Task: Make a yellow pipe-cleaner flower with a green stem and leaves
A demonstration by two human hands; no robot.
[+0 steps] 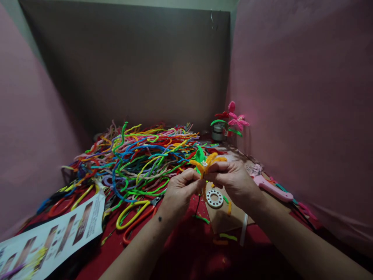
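Note:
An orange pipe-cleaner flower (pixel 212 157) with a small whitish centre is held between both hands, its petals spreading above the fingers. My left hand (pixel 185 186) pinches its base from the left. From the right, my right hand (pixel 233 179) has thumb and fingers closed on its lower right side. A green fuzzy piece (pixel 199 154) stands just behind the flower, and a thin dark stem hangs below my fingers. Under the hands, a white ring with holes (pixel 215 198) lies on a brown board (pixel 224 217).
A large heap of coloured pipe cleaners (pixel 145 155) fills the back left. Yellow-and-red scissors (pixel 134 216) and a printed sheet (pixel 64 237) lie at left. A pink glue gun (pixel 272 188) is at right. Pink flowers (pixel 239 120) stand behind, between pink side walls.

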